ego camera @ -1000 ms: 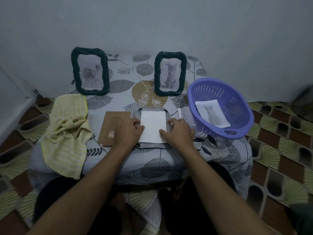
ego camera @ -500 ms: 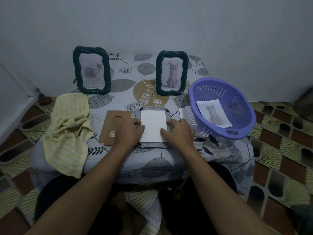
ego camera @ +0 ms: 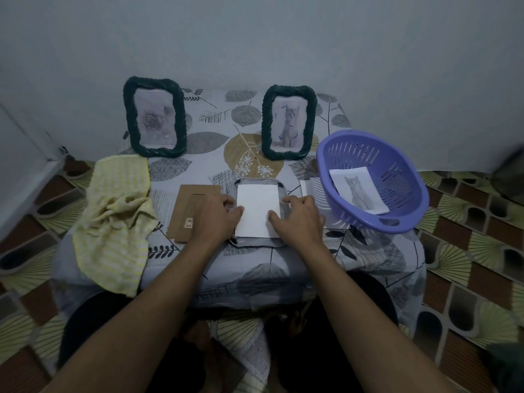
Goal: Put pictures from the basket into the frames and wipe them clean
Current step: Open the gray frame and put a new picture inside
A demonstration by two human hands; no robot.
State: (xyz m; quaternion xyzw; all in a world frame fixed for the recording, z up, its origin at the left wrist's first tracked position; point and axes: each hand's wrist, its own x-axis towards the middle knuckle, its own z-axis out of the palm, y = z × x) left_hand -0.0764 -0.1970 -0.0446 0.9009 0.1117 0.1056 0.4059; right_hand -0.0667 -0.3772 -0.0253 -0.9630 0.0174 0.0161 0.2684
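Observation:
A white picture sheet [ego camera: 256, 205] lies face down on a frame [ego camera: 256, 243] lying flat at the table's front middle. My left hand [ego camera: 217, 218] presses on the sheet's left edge and my right hand [ego camera: 297, 219] on its right edge, thumbs on the paper. A brown backing board [ego camera: 188, 205] lies just left of my left hand. The purple basket [ego camera: 397, 222] at the right holds a cat picture [ego camera: 358, 190]. Two dark woven frames stand at the back, one with a rose picture [ego camera: 154, 117] and one with a cat picture [ego camera: 288, 123].
A yellow striped cloth [ego camera: 116, 211] hangs over the table's left front corner. A white sheet [ego camera: 307, 187] peeks out between the flat frame and the basket. The small table [ego camera: 255, 268] has a leaf-print cover, with a wall behind it and tiled floor around.
Both hands stay on the white sheet's edges; the fingers have shifted slightly along it. The sheet and frame have not visibly moved.

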